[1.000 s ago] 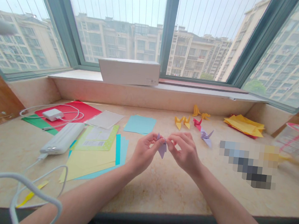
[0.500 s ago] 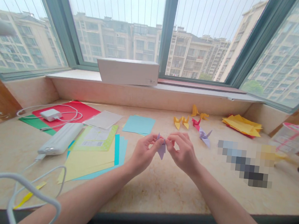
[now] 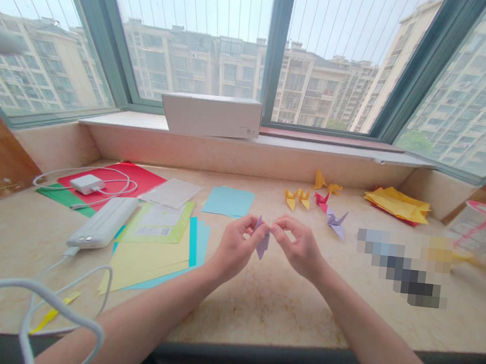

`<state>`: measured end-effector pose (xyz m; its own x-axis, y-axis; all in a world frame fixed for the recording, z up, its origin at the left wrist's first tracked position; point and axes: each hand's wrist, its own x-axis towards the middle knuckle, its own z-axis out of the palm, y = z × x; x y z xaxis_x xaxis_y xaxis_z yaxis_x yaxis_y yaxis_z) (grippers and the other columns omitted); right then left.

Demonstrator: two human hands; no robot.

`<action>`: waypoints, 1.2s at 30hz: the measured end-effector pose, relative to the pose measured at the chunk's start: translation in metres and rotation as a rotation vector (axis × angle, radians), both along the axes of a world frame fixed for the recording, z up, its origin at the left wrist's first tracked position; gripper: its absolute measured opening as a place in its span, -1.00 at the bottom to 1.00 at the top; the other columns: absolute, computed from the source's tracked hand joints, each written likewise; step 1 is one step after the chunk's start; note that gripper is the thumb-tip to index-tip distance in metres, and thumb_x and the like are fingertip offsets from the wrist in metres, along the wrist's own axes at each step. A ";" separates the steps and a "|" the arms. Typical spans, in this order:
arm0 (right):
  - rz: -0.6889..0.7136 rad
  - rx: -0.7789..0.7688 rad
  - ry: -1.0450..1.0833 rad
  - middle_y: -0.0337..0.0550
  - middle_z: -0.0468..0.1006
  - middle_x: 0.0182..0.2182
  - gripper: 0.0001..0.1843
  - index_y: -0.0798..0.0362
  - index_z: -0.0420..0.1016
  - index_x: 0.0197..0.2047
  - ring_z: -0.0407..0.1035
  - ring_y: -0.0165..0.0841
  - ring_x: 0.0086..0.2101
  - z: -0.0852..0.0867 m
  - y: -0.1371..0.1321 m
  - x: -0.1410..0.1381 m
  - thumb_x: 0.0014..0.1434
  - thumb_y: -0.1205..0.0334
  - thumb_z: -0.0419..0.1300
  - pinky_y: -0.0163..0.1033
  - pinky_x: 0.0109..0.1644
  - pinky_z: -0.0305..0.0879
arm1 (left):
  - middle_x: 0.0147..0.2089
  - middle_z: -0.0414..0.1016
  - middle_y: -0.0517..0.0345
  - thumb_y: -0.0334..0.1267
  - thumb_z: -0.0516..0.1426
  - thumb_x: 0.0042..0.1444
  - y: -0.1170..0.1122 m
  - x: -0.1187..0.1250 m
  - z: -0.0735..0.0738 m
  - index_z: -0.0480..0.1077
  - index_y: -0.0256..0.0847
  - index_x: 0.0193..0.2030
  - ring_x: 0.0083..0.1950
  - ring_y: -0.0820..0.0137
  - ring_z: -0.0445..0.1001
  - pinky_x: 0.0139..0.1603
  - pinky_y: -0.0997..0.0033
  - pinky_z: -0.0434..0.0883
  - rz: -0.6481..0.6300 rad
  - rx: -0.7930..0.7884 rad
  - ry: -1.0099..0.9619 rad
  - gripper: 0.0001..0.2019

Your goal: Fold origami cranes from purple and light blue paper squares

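Note:
A small folded purple paper piece (image 3: 262,244) hangs between my two hands above the beige stone counter (image 3: 256,305). My left hand (image 3: 236,248) pinches its left side with thumb and fingers closed. My right hand (image 3: 299,245) pinches its top right the same way. Beyond my hands, several finished paper cranes sit on the counter: two yellow ones (image 3: 297,198), a red one (image 3: 321,200), a purple one (image 3: 336,222) and orange ones (image 3: 325,182) further back.
Loose coloured sheets (image 3: 152,253) lie left of my hands, with a light blue square (image 3: 227,200) behind. A white power bank (image 3: 102,222), a charger (image 3: 86,183) and cables sit at the left. A yellow paper stack (image 3: 397,203) is at the right, a white box (image 3: 210,115) on the sill.
The purple piece looks narrower between my fingers than a second ago. Both hands stay in the same spot, only the fingers shifted slightly.

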<state>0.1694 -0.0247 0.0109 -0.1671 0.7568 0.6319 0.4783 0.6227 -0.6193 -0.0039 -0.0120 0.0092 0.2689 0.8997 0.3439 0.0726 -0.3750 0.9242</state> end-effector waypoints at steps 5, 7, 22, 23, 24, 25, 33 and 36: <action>0.005 -0.025 0.021 -0.20 0.50 -0.44 -0.82 0.04 0.48 -0.36 0.40 -0.33 -0.38 0.001 0.000 0.001 0.27 0.19 0.18 -0.23 -0.24 0.33 | -0.46 0.47 0.16 -0.05 0.16 0.22 0.002 0.000 -0.002 0.43 -0.28 -0.32 -0.44 0.46 0.41 -0.38 0.48 0.35 -0.015 -0.065 -0.059 -0.70; 0.007 -0.022 0.020 -0.21 0.48 -0.45 -0.84 0.03 0.47 -0.37 0.38 -0.33 -0.40 0.001 -0.001 0.001 0.24 0.20 0.22 -0.22 -0.25 0.33 | -0.44 0.48 0.15 -0.06 0.16 0.22 0.001 0.000 -0.001 0.43 -0.28 -0.33 -0.42 0.46 0.41 -0.38 0.49 0.34 -0.003 -0.062 -0.058 -0.71; -0.001 -0.004 -0.008 -0.16 0.52 -0.41 -0.83 0.04 0.51 -0.37 0.39 -0.30 -0.35 0.003 -0.001 0.002 0.26 0.24 0.19 -0.15 -0.15 0.30 | -0.40 0.49 0.13 -0.03 0.14 0.23 -0.001 0.000 0.000 0.46 -0.30 -0.27 -0.39 0.46 0.41 -0.35 0.49 0.33 -0.010 -0.029 -0.020 -0.69; 0.007 -0.015 -0.007 -0.17 0.52 -0.42 -0.82 0.04 0.51 -0.37 0.40 -0.30 -0.35 0.003 0.000 0.002 0.27 0.23 0.19 -0.17 -0.16 0.31 | -0.40 0.49 0.12 -0.03 0.14 0.23 -0.001 0.000 0.000 0.46 -0.30 -0.26 -0.40 0.45 0.42 -0.36 0.49 0.33 -0.020 -0.030 -0.027 -0.68; 0.018 -0.028 -0.006 -0.18 0.53 -0.42 -0.81 0.04 0.51 -0.37 0.40 -0.32 -0.36 0.003 0.000 0.002 0.28 0.23 0.17 -0.19 -0.19 0.32 | -0.41 0.49 0.13 -0.03 0.14 0.23 -0.001 0.000 0.000 0.45 -0.30 -0.26 -0.40 0.46 0.42 -0.36 0.49 0.33 -0.028 -0.033 -0.036 -0.68; 0.029 -0.043 -0.006 -0.19 0.53 -0.43 -0.78 0.04 0.51 -0.37 0.41 -0.33 -0.36 0.003 0.000 0.003 0.30 0.22 0.15 -0.22 -0.22 0.33 | -0.42 0.48 0.13 -0.02 0.14 0.23 0.000 0.000 0.000 0.45 -0.30 -0.28 -0.41 0.46 0.41 -0.37 0.50 0.33 -0.035 -0.037 -0.047 -0.68; 0.017 -0.021 -0.024 -0.18 0.54 -0.38 -0.87 0.04 0.54 -0.28 0.42 -0.34 -0.37 0.003 0.000 0.005 0.26 0.20 0.21 -0.19 -0.18 0.33 | -0.49 0.39 0.23 -0.05 0.17 0.18 0.004 0.000 0.001 0.40 -0.30 -0.39 -0.47 0.52 0.34 -0.43 0.54 0.27 -0.016 -0.100 -0.135 -0.69; -0.010 0.029 -0.048 -0.19 0.53 -0.39 -0.93 0.03 0.54 -0.30 0.40 -0.32 -0.38 0.003 -0.001 0.004 0.21 0.23 0.25 -0.12 -0.10 0.27 | -0.50 0.39 0.23 -0.05 0.19 0.16 0.003 0.000 0.003 0.41 -0.30 -0.41 -0.48 0.52 0.33 -0.44 0.54 0.26 -0.016 -0.122 -0.140 -0.68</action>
